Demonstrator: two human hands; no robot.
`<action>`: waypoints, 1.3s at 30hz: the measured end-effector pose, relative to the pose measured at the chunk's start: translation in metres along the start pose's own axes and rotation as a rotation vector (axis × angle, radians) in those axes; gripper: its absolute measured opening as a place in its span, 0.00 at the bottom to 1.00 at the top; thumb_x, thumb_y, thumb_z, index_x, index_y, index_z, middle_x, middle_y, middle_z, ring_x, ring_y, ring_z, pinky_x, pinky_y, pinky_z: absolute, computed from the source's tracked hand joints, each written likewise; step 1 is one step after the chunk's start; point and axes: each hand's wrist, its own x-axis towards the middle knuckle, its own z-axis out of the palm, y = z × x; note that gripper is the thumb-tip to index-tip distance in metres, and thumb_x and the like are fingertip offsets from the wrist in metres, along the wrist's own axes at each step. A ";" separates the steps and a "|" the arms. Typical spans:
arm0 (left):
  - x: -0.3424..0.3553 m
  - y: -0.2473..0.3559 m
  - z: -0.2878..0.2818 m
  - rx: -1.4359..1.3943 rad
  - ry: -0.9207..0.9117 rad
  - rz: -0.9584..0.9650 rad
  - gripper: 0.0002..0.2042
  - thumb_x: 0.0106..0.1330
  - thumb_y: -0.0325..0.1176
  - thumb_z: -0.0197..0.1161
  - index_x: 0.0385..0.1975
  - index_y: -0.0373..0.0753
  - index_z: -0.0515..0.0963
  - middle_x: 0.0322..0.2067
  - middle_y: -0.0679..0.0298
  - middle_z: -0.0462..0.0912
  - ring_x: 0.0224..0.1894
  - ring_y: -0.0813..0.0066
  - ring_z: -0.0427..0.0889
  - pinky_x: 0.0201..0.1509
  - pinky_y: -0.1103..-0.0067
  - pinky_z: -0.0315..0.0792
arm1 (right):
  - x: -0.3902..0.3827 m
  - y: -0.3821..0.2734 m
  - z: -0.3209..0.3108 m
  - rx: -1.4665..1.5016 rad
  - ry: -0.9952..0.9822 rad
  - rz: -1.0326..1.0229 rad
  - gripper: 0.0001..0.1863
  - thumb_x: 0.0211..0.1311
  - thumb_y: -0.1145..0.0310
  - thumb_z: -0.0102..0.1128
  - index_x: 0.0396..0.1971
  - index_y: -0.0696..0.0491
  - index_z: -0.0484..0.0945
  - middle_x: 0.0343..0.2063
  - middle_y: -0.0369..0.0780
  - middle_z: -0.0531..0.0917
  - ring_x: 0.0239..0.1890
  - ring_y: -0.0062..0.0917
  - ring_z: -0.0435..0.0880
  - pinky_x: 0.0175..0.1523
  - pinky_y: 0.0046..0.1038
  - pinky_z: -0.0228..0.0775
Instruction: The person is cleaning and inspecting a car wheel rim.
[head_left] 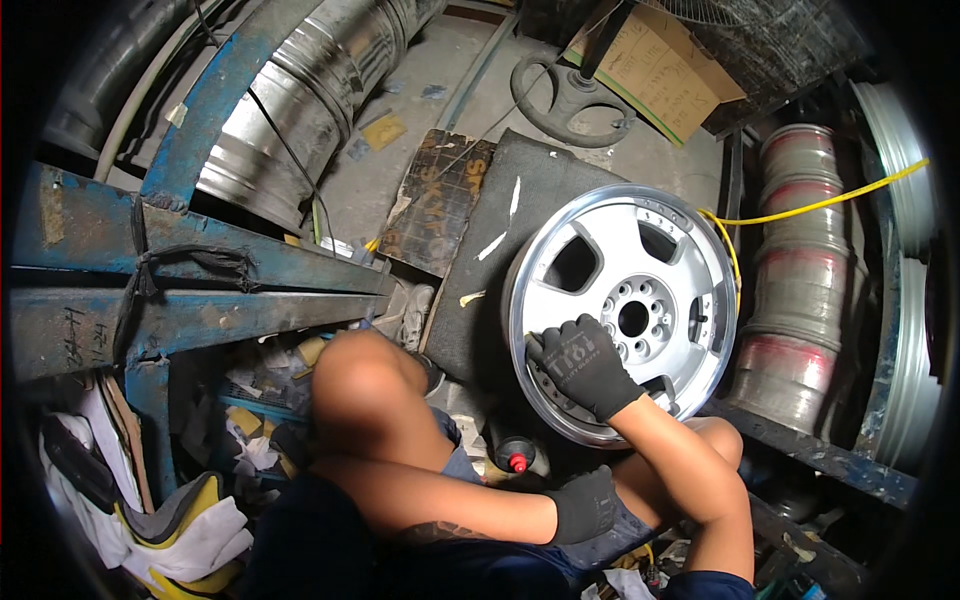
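Note:
A silver wheel rim (640, 245) with a polished lip stands leaning on a dark mat (475, 320). My right hand (585, 365), in a black glove, lies against the rim's lower-left part, fingers curled over a spoke and opening; their tips are partly hidden. My left hand (585, 505), gloved too, rests low by my right thigh, fingers curled, and what they hold, if anything, is hidden. A dark bottle (515, 450) with a red cap stands between my legs, below the wheel.
A blue steel frame (80, 245) runs along the left, steel drums (280, 130) behind it. Stacked metal barrels (790, 290) and a yellow hose (820, 202) are at right. A cardboard sheet (650, 75), wheeled stand (570, 110) and board (435, 200) lie beyond; rags (180, 530) sit bottom left.

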 end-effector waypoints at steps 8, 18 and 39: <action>-0.005 -0.003 -0.002 -0.039 -0.089 -0.057 0.08 0.59 0.36 0.58 0.26 0.47 0.85 0.27 0.63 0.83 0.32 0.62 0.80 0.42 0.66 0.67 | -0.039 -0.005 -0.031 0.056 -0.106 0.043 0.15 0.65 0.64 0.51 0.50 0.40 0.79 0.28 0.33 0.79 0.30 0.24 0.81 0.39 0.31 0.66; -0.005 -0.012 -0.012 0.106 -0.105 -0.003 0.07 0.60 0.37 0.58 0.27 0.46 0.82 0.30 0.61 0.82 0.36 0.64 0.79 0.43 0.65 0.68 | -0.015 -0.002 0.011 0.065 -0.015 0.028 0.13 0.63 0.64 0.52 0.45 0.43 0.80 0.26 0.35 0.80 0.29 0.27 0.81 0.37 0.33 0.67; -0.018 -0.020 0.009 -0.042 -0.057 0.010 0.07 0.59 0.38 0.60 0.34 0.45 0.78 0.30 0.62 0.78 0.38 0.63 0.77 0.47 0.64 0.68 | -0.060 0.028 -0.037 0.264 0.168 0.382 0.12 0.59 0.69 0.57 0.43 0.42 0.81 0.27 0.37 0.80 0.32 0.31 0.81 0.45 0.36 0.71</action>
